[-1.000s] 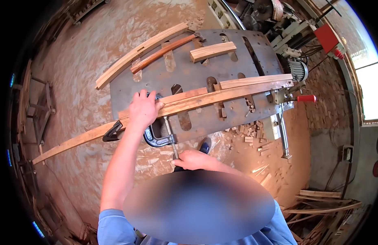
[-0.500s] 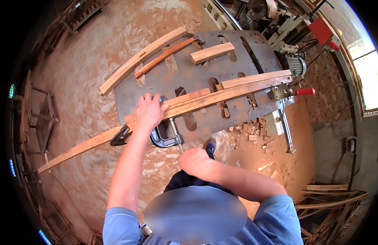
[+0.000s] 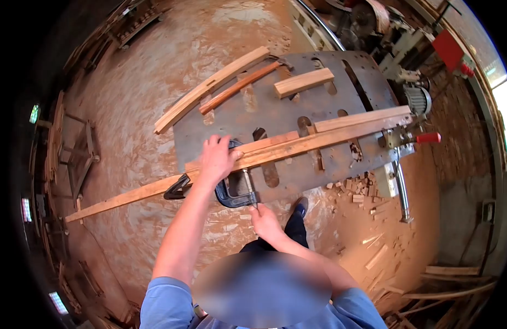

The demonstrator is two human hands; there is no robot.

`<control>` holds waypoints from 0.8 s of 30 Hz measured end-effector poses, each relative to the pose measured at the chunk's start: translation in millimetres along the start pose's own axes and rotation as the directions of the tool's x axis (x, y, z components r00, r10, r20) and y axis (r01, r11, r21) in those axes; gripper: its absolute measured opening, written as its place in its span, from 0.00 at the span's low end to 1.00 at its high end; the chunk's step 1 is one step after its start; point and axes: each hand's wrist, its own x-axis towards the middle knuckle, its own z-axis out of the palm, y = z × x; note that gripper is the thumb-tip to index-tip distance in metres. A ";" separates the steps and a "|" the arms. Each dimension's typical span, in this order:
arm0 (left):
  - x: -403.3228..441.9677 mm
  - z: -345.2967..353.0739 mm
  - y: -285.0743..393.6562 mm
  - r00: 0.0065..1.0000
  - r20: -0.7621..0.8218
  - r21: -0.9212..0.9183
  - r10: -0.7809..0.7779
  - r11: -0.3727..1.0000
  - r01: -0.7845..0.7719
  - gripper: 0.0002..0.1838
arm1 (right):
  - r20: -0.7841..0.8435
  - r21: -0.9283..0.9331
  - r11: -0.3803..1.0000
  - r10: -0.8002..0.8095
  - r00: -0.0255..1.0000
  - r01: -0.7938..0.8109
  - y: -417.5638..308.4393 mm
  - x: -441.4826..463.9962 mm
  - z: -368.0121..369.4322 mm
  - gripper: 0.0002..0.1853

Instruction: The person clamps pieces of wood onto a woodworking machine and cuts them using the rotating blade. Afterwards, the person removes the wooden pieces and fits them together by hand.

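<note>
A long wooden board (image 3: 319, 141) lies along the near side of the grey metal table (image 3: 231, 122), its left part reaching past the table edge. A shorter strip (image 3: 272, 141) lies against its far side. A blue C-clamp (image 3: 234, 200) reaches around the wood, its screw toward me. My left hand (image 3: 217, 159) lies over the wood and the clamp's far end, fingers bent around them. My right hand (image 3: 265, 221) is closed on the near end of the clamp screw. A black clamp (image 3: 177, 187) sits on the board left of my left wrist.
At the table's far side lie a curved wooden piece (image 3: 209, 88), a reddish rod (image 3: 239, 88) and a short block (image 3: 303, 83). A red-handled toggle clamp (image 3: 428, 138) is at the right end. Wood offcuts (image 3: 360, 192) litter the floor below, beside my foot.
The whole view has shifted, so the table appears farther right and lower. My right hand has turned at the clamp screw, and its forearm has swung lower. My left hand stays on the wood.
</note>
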 end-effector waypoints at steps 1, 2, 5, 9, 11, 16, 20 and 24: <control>0.1 -1.6 0.8 1.000 0.010 -0.005 0.000 1.000 0.000 0.31 | -0.117 -0.376 0.923 -0.136 0.984 0.083 -10.1 -4.2 0.5 0.20; 0.9 -0.5 0.3 1.000 -0.008 -0.026 -0.002 1.000 0.002 0.31 | -0.102 -0.339 0.937 -0.120 0.988 0.079 -16.6 -7.3 -2.3 0.20; 5.7 5.9 -8.3 0.997 -0.074 -0.117 -0.006 0.993 -0.003 0.29 | -0.080 -0.248 0.958 -0.170 0.982 0.146 -10.1 -6.9 -7.5 0.19; 9.0 13.0 -17.5 0.995 -0.103 -0.263 0.003 0.964 -0.030 0.23 | 0.121 0.201 0.977 0.047 0.992 -0.071 -23.1 -6.1 -26.1 0.17; 11.4 22.1 -31.1 0.983 -0.182 -0.370 0.033 0.924 -0.099 0.22 | 0.134 0.204 0.978 0.021 0.991 -0.048 -24.9 -5.0 -32.0 0.16; -16.3 -5.4 0.2 0.884 -0.416 -0.387 0.212 0.839 -0.383 0.20 | 0.258 0.426 0.898 0.002 0.966 -0.115 -33.5 -6.9 -62.4 0.19; -24.9 -19.6 57.7 0.788 -0.388 -0.345 0.478 0.718 -0.605 0.22 | 0.143 0.462 0.878 0.068 0.987 -0.127 -43.1 -25.1 -81.3 0.21; 4.5 -14.7 51.4 0.872 -0.218 -0.279 0.438 0.829 -0.485 0.25 | 0.036 0.646 0.750 0.158 0.987 -0.143 -7.2 -51.4 -109.9 0.13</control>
